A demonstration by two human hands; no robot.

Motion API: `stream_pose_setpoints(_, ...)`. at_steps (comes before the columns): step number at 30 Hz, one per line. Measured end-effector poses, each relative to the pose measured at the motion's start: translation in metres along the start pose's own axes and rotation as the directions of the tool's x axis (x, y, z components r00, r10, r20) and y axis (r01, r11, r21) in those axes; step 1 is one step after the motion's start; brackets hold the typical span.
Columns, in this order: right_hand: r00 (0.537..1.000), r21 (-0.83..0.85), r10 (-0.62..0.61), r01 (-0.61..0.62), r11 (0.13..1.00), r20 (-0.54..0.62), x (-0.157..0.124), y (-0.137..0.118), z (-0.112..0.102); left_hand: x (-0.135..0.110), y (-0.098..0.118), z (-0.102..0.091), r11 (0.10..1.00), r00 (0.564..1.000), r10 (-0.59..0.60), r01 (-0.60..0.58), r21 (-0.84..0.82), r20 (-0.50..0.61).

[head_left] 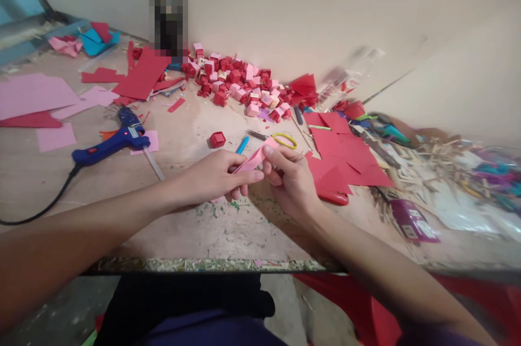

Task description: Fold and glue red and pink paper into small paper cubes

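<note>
Both my hands meet over the middle of the wooden table [195, 226] and pinch one folded pink paper piece [255, 158]. My left hand [217, 175] grips its lower left end with closed fingers. My right hand [291, 177] holds the upper right end between thumb and fingers. A small red paper box [217, 139] sits just beyond my hands. Beside it lie a blue pen [242, 144] and scissors with yellow handles [280, 139].
A blue glue gun [112, 142] with a black cord lies at the left. A heap of red and pink paper boxes [240, 85] is piled against the wall. Red paper sheets [345, 153] lie at the right, pink sheets [32, 93] at the left, wooden sticks [423, 167] farther right.
</note>
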State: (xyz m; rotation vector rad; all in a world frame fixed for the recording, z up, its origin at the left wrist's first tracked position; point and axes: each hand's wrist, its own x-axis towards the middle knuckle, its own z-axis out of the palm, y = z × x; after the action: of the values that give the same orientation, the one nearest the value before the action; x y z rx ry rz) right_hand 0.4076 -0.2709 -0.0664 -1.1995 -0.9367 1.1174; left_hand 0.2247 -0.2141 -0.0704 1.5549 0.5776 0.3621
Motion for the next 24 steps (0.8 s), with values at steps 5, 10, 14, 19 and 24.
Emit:
stream_pose_setpoints(5, 0.999, -0.009, 0.040, -0.040, 0.999, 0.012, -0.0068, 0.0012, 0.0065, 0.0026, -0.0022, 0.0031, 0.998, 0.999, 0.022, -0.024, -0.054, -0.041)
stream_pose_setpoints(10, 0.999, 0.020, 0.045, -0.045, 0.999, -0.018, -0.0077, -0.0016, 0.0074, 0.0001, -0.0027, 0.0015, 0.998, 1.000, -0.003, 0.002, -0.061, -0.020)
stream_pose_setpoints(14, 0.999, 0.024, 0.037, -0.036, 0.999, -0.035, -0.0077, -0.0016, 0.0077, -0.0005, -0.0026, 0.0010, 0.995, 0.999, -0.040, 0.039, -0.092, -0.010)
stream_pose_setpoints(19, 0.998, 0.004, 0.014, -0.014, 1.000, -0.061, -0.0079, -0.0011, 0.0072, -0.0013, -0.0006, 0.0013, 0.997, 0.997, -0.058, 0.055, -0.055, -0.057)
stream_pose_setpoints(24, 0.995, -0.030, 0.008, -0.011, 0.999, -0.097, -0.0083, -0.0077, 0.0070, -0.0029, 0.0044, 0.0015, 0.999, 0.997, -0.046, 0.044, -0.025, -0.066)
